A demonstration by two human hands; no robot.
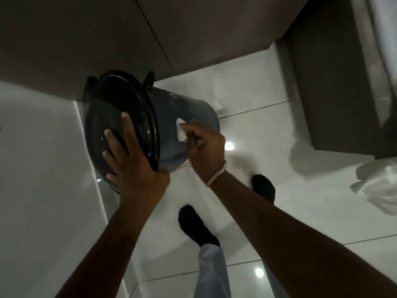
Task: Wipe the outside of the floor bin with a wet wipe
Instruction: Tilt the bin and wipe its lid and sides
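So the floor bin (184,117) is tipped way over, lid end toward the camera and the base pointing off toward the back right, above the white tiled floor (268,130). The body is dark blue with some pale specks near the top, and the black lid (120,117) is shut on it, with two little black lugs sticking up at the rim.

The left hand (131,162) is flat on the lid, fingers spread apart across it and the thumb hooked round the lid's lower edge, so it's bracing the bin rather than pinching anything. The right hand (204,147) has its fingers bunched together on a white wet wipe (180,131), pressed to the blue side wall just past the lid rim. There's a bracelet (217,175) on that wrist.

Room-wise: a brown cabinet front (86,39) sits right behind the lid end, pretty tight there. A pale panel (43,168) runs down the left side. To the right there's open tile, then a dark cabinet block (335,82) well apart from the bin. A crumpled clear plastic bag (378,186) lies on the floor at the right edge. Two feet in black socks (193,224) stand on the tile below the bin.
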